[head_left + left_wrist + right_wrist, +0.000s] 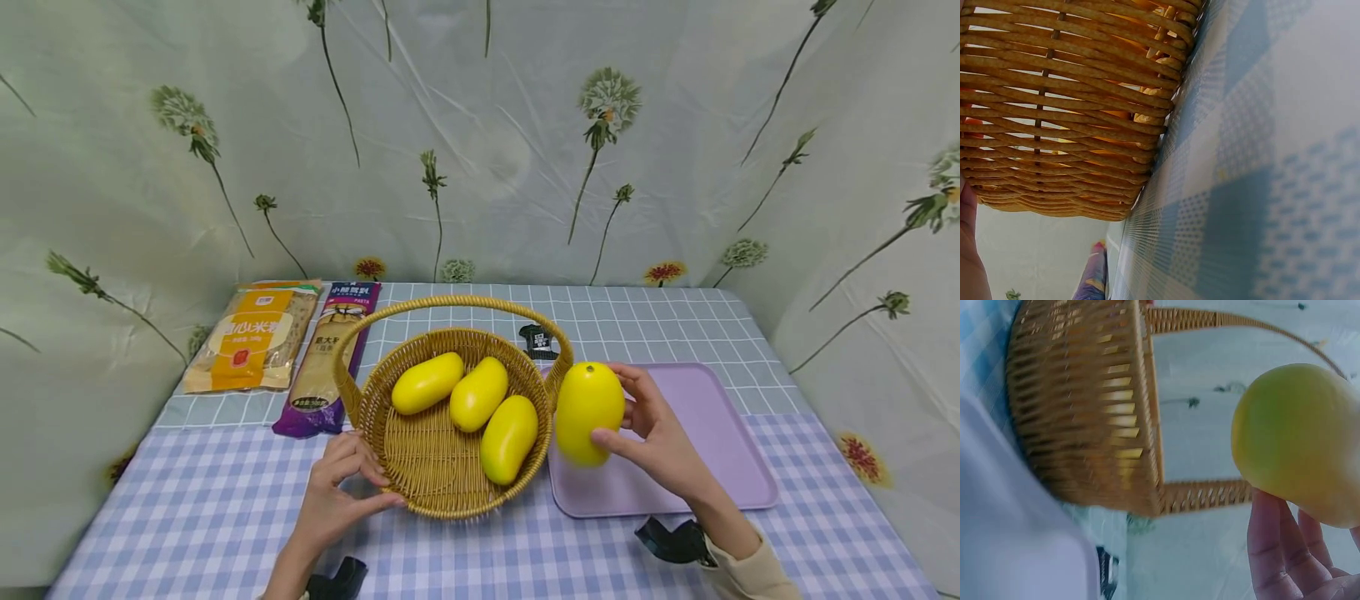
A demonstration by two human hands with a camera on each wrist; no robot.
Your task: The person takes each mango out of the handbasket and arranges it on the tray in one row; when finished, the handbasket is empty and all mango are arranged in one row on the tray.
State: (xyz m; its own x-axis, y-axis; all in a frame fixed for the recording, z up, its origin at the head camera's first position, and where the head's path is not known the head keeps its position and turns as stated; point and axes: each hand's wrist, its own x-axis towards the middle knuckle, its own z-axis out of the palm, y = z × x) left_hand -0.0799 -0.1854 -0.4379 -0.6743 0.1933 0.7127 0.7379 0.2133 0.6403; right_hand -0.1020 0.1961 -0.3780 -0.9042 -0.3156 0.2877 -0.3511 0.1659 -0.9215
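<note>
A round wicker basket [437, 454] with a tall handle stands at the centre of the table, three yellow mangoes [510, 440] lying inside. My left hand [341, 479] grips its near left rim, thumb in front and fingers at the side. In the left wrist view the basket's woven wall [1066, 125] fills the upper left. Just right of the basket, my right hand [656, 429] holds another yellow mango [588, 412] upright between thumb and fingers. That mango [1297, 444] is raised beside the basket handle in the right wrist view, with fingertips against its lower side.
A lilac tray [720, 454] lies under my right hand, to the right of the basket. At the back left are an orange-labelled food bag [251, 337] and a purple pasta packet [326, 358]. A small black packet [537, 342] lies behind the basket. Patterned cloth hangs behind.
</note>
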